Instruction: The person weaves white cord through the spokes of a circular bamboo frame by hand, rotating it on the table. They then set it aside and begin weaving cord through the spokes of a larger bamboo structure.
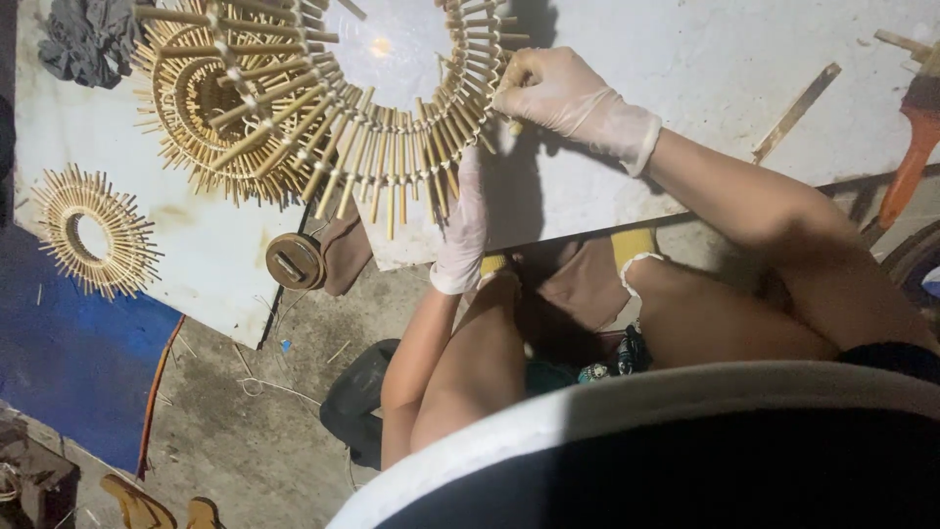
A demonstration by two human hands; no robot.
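Note:
A big round sunburst frame (392, 137) of tan bamboo sticks lies on a white board (685, 69) in front of me. My left hand (462, 220), in a thin white glove, reaches up from below and holds the frame's lower right rim. Also gloved, my right hand (563, 96) pinches a stick at the frame's right edge, fingers closed on it. The middle of the frame is an open ring showing the white board.
A second stick frame (201, 108) lies under the big one at its left. A small sunburst frame (93, 230) sits at the far left. A round wooden disc (294, 261) lies at the board's edge. Loose slats (795, 110) and an orange-handled brush (911, 147) are at the right.

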